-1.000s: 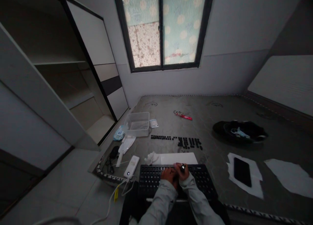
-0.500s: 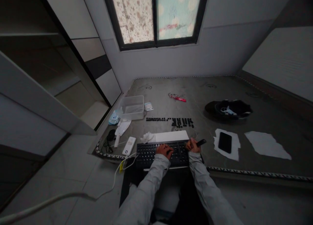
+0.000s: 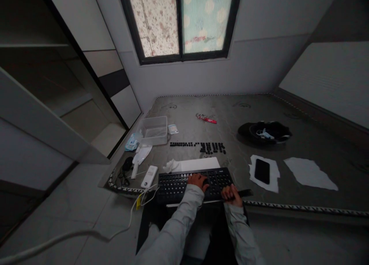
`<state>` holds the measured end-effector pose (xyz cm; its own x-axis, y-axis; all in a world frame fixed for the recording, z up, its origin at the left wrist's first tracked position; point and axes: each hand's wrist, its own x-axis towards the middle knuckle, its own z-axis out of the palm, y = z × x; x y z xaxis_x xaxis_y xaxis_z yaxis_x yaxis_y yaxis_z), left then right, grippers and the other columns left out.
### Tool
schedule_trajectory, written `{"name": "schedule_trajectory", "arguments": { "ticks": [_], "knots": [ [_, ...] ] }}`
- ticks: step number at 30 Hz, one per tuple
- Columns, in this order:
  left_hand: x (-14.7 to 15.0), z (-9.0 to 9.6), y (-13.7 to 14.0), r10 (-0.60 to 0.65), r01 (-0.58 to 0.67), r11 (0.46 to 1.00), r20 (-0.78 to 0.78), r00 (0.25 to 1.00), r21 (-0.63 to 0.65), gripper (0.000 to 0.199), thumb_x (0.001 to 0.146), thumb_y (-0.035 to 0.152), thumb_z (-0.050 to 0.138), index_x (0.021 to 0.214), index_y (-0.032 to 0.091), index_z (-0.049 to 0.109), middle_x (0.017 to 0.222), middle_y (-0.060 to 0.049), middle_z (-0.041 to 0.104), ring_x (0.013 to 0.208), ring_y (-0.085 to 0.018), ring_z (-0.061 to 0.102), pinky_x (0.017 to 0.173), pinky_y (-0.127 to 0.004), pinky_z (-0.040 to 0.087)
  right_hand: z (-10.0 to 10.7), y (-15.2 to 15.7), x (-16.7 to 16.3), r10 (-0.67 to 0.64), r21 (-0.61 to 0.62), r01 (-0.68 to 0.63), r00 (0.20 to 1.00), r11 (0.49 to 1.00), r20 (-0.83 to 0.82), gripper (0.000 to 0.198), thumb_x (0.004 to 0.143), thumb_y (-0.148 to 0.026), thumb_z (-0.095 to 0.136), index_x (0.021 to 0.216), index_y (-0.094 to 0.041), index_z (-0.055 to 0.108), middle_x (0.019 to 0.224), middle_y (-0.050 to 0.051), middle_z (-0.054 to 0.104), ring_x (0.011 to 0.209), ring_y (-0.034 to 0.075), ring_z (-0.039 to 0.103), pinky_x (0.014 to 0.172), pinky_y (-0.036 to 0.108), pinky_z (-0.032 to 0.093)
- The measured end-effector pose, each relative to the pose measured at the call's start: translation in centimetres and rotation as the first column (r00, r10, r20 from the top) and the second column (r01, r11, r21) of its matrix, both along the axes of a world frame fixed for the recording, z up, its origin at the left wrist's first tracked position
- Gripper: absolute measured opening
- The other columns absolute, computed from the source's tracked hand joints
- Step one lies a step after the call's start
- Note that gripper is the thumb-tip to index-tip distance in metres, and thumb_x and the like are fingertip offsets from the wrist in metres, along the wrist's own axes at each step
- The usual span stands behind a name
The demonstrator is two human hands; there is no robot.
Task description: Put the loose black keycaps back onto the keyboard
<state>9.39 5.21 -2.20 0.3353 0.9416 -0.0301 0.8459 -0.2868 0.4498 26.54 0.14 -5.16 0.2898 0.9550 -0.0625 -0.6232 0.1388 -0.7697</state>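
I have the keyboard [image 3: 173, 185] lying long axis crosswise, just this side of the white sheet [image 3: 198, 164]. My left grip [image 3: 198, 180] curls over its middle, contents unclear; my right grip [image 3: 231, 194], by its near right corner, is closed round a dark tool [image 3: 246, 193] pointing rightward.

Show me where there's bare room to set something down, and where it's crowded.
Bare patches: between the red item and the black cap; between the loose black keys and the paper under the phone; and right of the cap. It's crowded at the left, with the clear bin and white device, and around the keyboard, left hand and right hand.
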Motion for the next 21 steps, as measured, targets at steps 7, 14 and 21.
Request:
{"name": "schedule_trajectory", "arguments": {
  "ticks": [7,14,21],
  "knots": [
    [0.1,-0.3,0.9,-0.001,0.005,0.997,0.048,0.999,-0.078,0.024,0.083,0.030,0.061,0.105,0.026,0.068,0.113,-0.006,0.066,0.107,-0.025,0.059,0.094,-0.040,0.045,2.5,-2.4,-0.1,0.172,0.072,-0.165,0.981,0.984,-0.092,0.037,0.085,-0.046,0.052,0.060,-0.026,0.034,0.046,-0.009,0.022,0.039,0.011,0.023,0.041,0.026,0.027],
    [0.2,-0.2,-1.1,0.143,-0.127,0.990,0.404,0.904,-0.068,0.021,0.085,0.023,0.053,0.101,0.018,0.065,0.102,-0.007,0.070,0.096,-0.019,0.064,0.089,-0.034,0.050,4.3,-2.0,-0.6,0.314,0.077,-0.308,0.947,0.948,-0.066,0.036,0.085,-0.050,0.050,0.063,-0.027,0.033,0.041,-0.012,0.016,0.033,0.009,0.014,0.039,0.026,0.023],
    [1.1,1.0,-4.7,0.037,-0.035,0.999,0.562,0.826,-0.014,0.041,0.096,0.034,0.027,0.093,0.020,0.065,0.095,-0.009,0.068,0.092,-0.018,0.062,0.086,-0.035,0.050,6.2,-1.6,-1.8,0.285,0.103,-0.279,0.958,0.955,-0.043,0.033,0.083,-0.048,0.052,0.064,-0.027,0.035,0.040,-0.011,0.019,0.035,0.011,0.020,0.045,0.030,0.029]
  ]
}}
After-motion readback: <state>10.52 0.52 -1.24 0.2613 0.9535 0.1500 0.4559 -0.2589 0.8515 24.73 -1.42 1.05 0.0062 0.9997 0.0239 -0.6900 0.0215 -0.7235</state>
